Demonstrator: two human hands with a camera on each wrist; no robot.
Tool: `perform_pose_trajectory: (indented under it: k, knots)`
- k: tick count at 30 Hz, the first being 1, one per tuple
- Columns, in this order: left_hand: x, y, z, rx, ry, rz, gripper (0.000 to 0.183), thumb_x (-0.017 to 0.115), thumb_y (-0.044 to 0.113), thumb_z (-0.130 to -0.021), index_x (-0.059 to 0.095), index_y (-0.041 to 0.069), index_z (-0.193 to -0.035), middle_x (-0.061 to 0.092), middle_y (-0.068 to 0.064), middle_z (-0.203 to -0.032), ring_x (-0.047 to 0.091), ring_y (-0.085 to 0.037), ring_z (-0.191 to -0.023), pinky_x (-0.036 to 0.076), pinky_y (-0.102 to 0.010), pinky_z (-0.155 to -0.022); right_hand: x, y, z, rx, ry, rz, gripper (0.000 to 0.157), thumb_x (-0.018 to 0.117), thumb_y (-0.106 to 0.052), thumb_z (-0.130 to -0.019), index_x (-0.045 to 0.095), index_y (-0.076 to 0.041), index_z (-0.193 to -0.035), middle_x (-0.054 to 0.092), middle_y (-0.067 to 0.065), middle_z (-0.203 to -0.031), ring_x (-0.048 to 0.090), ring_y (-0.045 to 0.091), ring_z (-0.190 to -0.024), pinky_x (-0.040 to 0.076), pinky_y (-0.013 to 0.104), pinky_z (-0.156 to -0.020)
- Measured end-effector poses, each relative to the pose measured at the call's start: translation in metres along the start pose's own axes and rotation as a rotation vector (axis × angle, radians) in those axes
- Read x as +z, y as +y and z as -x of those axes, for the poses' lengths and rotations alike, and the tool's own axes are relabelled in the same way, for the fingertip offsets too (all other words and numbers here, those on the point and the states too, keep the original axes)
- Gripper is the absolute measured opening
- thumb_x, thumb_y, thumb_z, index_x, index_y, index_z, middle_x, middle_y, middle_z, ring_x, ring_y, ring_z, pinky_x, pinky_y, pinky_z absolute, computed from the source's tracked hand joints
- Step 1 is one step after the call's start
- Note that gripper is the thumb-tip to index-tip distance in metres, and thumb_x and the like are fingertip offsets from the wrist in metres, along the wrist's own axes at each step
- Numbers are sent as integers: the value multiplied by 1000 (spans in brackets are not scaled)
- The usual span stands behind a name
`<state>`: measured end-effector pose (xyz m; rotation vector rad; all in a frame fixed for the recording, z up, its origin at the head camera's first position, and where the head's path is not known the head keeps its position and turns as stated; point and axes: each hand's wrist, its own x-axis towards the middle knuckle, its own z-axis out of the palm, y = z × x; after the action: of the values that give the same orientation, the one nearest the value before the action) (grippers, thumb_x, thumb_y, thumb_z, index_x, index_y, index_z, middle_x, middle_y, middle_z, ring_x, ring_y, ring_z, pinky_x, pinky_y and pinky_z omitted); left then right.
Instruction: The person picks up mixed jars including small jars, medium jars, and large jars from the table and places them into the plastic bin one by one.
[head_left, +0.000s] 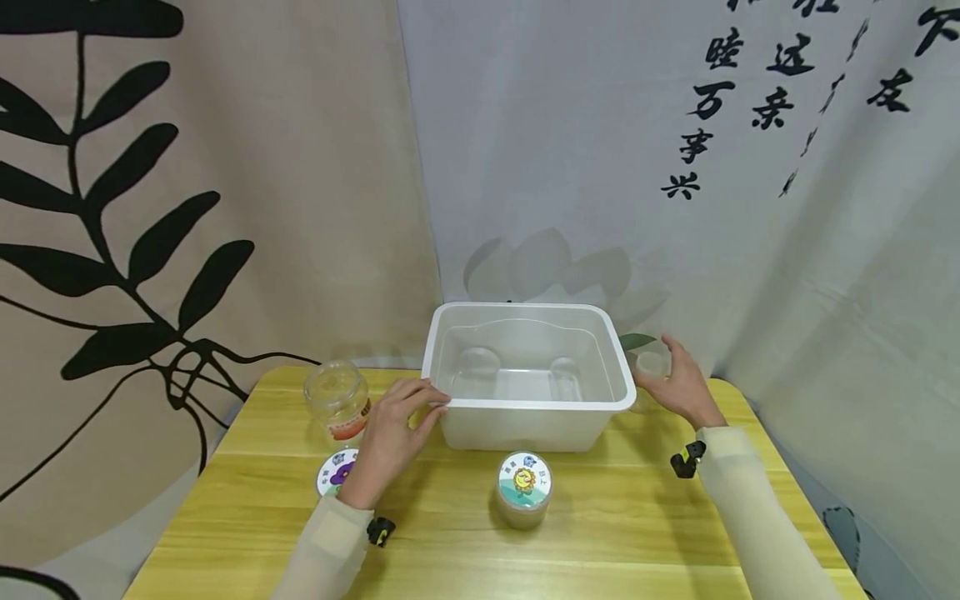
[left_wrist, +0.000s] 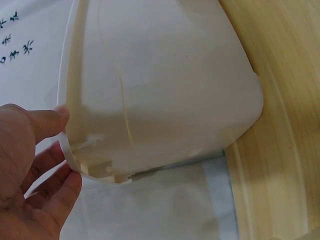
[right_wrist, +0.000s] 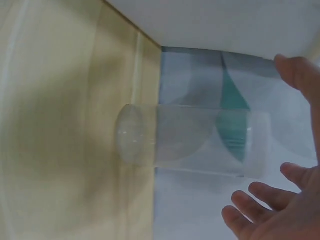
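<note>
Two faint rounded outlines (head_left: 478, 372) show inside the white bin (head_left: 525, 427), too pale to tell what they are. The bin stands at the back of the bench (head_left: 622, 533), and the left hand (head_left: 393, 432) pinches its front left rim, thumb on one side and fingers on the other. That arm covers part of a round disc with a purple flower (head_left: 335, 473); whether it is a loose lid or tops a jar cannot be told. Beyond the wrist, a clear jar (head_left: 333, 390) with an orange-red label is partly overlapped by the same hand. The right hand (head_left: 684, 390) is spread, its fingers just beside a clear cylinder (right_wrist: 195, 140) standing upright at the bin's right side. This cylinder is hard to make out in the head view, and the right wrist view is blurred. Nearer the front, a small jar (head_left: 523, 492) with a cartoon sun on its top stands well apart from both hands. The bench is yellowish, grained wood. Pale cloth (head_left: 540, 133) hangs around it, printed with black leaves (head_left: 123, 275) and dark characters (head_left: 708, 100), some cut off above. A black curved thing (head_left: 37, 579) is cropped at the lower left corner.
</note>
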<state>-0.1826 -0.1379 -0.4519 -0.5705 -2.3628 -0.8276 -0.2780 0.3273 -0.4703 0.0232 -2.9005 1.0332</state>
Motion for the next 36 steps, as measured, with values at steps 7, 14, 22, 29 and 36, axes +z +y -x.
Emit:
perform_pose_trajectory:
  k: [7, 14, 22, 29, 36]
  knots:
    - [-1, -1, 0, -7, -10, 4, 17, 85, 11, -84, 79, 19, -98, 76, 0, -110, 68, -23, -110, 62, -42, -92, 11, 16, -3, 48, -24, -56, 112, 73, -53, -91, 5, -3, -164, 22, 36, -162, 33, 57, -144, 38, 70, -112]
    - [0, -2, 2, -12, -6, -4, 17, 85, 11, -84, 79, 19, -97, 76, 1, -108, 68, -23, -110, 61, -43, -92, 20, 27, -3, 81, 3, -139, 108, 77, -48, -90, 11, -2, -163, 34, 36, -157, 37, 52, -143, 40, 67, -113]
    - [1, -1, 1, -15, -8, 8, 16, 85, 12, -85, 79, 19, -98, 76, 1, -109, 68, -23, -112, 61, -42, -93, 29, 35, 0, 57, 83, -190, 85, 74, -43, -94, 32, -1, -155, 52, 32, -145, 50, 49, -134, 46, 63, -107]
    - [2, -1, 1, -2, -3, 9, 17, 85, 11, -84, 79, 19, -98, 75, 3, -109, 68, -22, -112, 61, -42, -93, 31, 39, 1, 46, 110, -177, 78, 74, -37, -95, 36, 1, -152, 56, 33, -142, 54, 48, -131, 46, 63, -107]
    - [2, -2, 0, 23, 3, 7, 16, 84, 11, -85, 79, 18, -98, 75, 1, -108, 67, -23, -113, 60, -43, -94, 27, 39, 3, 24, 134, -151, 75, 74, -37, -95, 40, 2, -149, 59, 34, -137, 56, 48, -127, 47, 62, -105]
